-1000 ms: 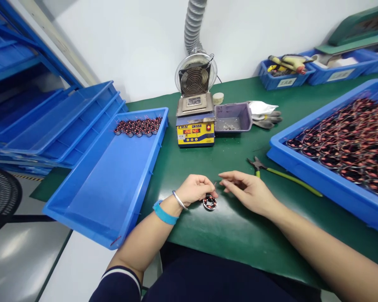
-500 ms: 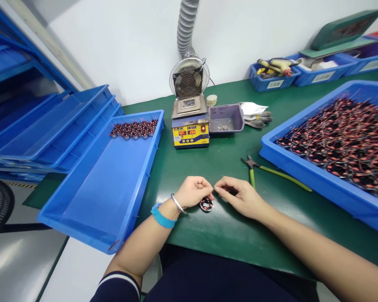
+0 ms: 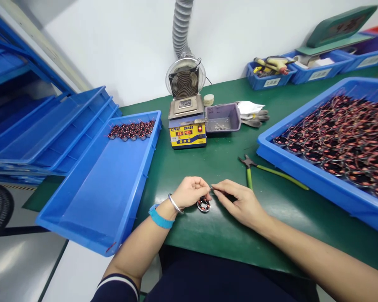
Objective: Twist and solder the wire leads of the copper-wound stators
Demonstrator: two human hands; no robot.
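left hand (image 3: 190, 193) grips a small round coil (image 3: 203, 204) with closed fingers, resting it on the green bench (image 3: 214, 235) near the front edge. right hand (image 3: 239, 201) sits just beside it, thumb and forefinger pinched on a thin lead at the coil's top. green-handled pliers (image 3: 264, 170) lie behind, with 2 blue trays (image 3: 107, 201) flanking.

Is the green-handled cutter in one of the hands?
No, the green-handled cutter lies on the green table, apart from the right hand, while the left hand holds a small coil.
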